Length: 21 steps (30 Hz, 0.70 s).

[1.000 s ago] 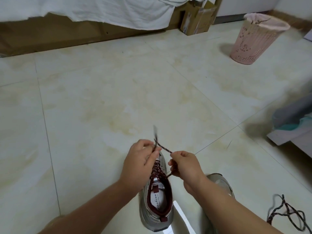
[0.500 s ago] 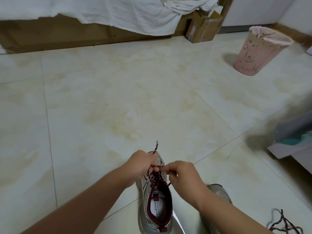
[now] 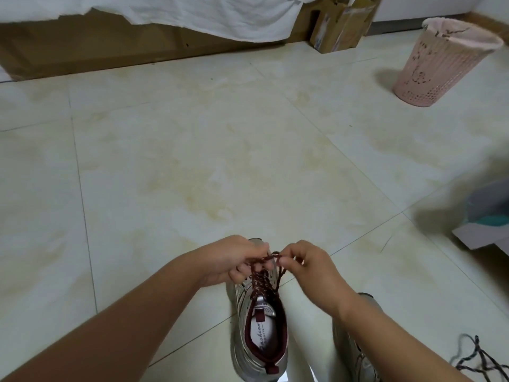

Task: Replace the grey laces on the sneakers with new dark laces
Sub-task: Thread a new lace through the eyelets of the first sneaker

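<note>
The left hand (image 3: 234, 260) and right hand (image 3: 305, 264) sit above the front of the silver sneaker (image 3: 259, 326), each pinching the dark lace (image 3: 271, 256), which bridges the small gap between them in a short arch. Half a second ago the two hands were pressed together lower over the eyelets; now they have drawn slightly apart and lifted, and the loose lace tip that poked up beyond the left hand is gone from sight. A second ago the lace ran taut and slanted between hands held farther apart. Below the fingers the dark lace crisscrosses down the sneaker's upper towards its maroon-lined opening. The sneaker stands on the tiled floor (image 3: 192, 161), toe pointing away. A second sneaker (image 3: 355, 351) lies just beside it under the right forearm, mostly hidden. Another loose lace (image 3: 479, 359) lies on the floor at the lower right, more of it showing than before. A pink basket (image 3: 446, 62) stands far off at the upper right.
</note>
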Available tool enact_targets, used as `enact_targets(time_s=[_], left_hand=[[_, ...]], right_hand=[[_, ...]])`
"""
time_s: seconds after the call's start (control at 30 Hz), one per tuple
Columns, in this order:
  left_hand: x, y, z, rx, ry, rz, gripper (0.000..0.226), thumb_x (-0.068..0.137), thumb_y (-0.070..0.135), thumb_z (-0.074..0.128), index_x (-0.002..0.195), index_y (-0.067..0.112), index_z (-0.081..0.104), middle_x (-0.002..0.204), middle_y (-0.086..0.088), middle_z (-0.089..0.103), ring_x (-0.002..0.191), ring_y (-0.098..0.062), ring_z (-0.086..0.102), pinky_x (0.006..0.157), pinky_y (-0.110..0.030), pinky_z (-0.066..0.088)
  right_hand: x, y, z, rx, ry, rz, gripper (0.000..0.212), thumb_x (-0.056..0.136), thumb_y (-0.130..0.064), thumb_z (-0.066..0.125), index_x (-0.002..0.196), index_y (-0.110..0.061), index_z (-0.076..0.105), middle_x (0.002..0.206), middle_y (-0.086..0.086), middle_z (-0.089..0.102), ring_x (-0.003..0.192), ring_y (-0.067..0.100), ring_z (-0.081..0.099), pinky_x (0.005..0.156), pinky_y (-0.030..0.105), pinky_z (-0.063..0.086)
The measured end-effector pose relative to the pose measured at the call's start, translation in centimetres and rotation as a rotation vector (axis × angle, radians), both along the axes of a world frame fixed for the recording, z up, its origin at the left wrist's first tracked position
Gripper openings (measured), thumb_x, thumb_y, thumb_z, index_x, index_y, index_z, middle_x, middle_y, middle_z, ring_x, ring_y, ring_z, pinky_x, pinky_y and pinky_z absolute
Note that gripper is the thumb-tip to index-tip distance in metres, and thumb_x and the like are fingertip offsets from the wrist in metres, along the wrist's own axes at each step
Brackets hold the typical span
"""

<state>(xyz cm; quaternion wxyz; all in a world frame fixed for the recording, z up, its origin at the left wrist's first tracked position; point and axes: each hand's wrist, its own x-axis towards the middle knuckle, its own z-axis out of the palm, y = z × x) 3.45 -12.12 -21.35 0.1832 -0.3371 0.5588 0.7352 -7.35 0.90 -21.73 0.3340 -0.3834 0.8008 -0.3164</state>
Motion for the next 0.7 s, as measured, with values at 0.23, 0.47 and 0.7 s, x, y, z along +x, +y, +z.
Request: enact_targets(time_s=[0.23, 0.47, 0.7], left_hand=[[2.2, -2.1, -3.5, -0.927, -0.056, -0.064, 0.009, 0.082, 0.015, 0.065, 0.076, 0.011, 0.07, 0.073, 0.005, 0.058, 0.074, -0.011, 0.054, 0.065, -0.021, 0.039], [5.9, -2.3, -6.3, -1.224, -0.393, -0.536, 0.021, 0.091, 0.013, 0.048, 0.104, 0.01, 0.065, 0.11, -0.006, 0.056, 0.103, -0.023, 0.055, 0.082, -0.027, 0.042], [4.2, -0.2, -6.4, -1.375, -0.191, -0.432, 0.022, 0.094, 0.031, 0.047, 0.113, 0.025, 0.056, 0.115, 0.004, 0.052, 0.11, -0.017, 0.047, 0.089, -0.028, 0.035]], right_hand=[[-3.2, 2.0, -1.8, 0.222, 0.086, -0.132, 0.032, 0.091, -0.01, 0.045, 0.063, -0.022, 0.054, 0.06, -0.005, 0.052, 0.057, 0.013, 0.047, 0.052, 0.022, 0.035], [-5.2, 4.3, -3.8, 0.557, 0.377, -0.045, 0.029, 0.08, -0.001, 0.043, 0.067, -0.026, 0.048, 0.081, -0.004, 0.056, 0.075, 0.019, 0.052, 0.054, 0.024, 0.034], [-3.1, 3.0, -5.0, 0.519, 0.639, 0.11, 0.03, 0.095, -0.035, 0.046, 0.122, -0.023, 0.05, 0.124, 0.001, 0.049, 0.117, 0.023, 0.043, 0.09, 0.032, 0.036]])
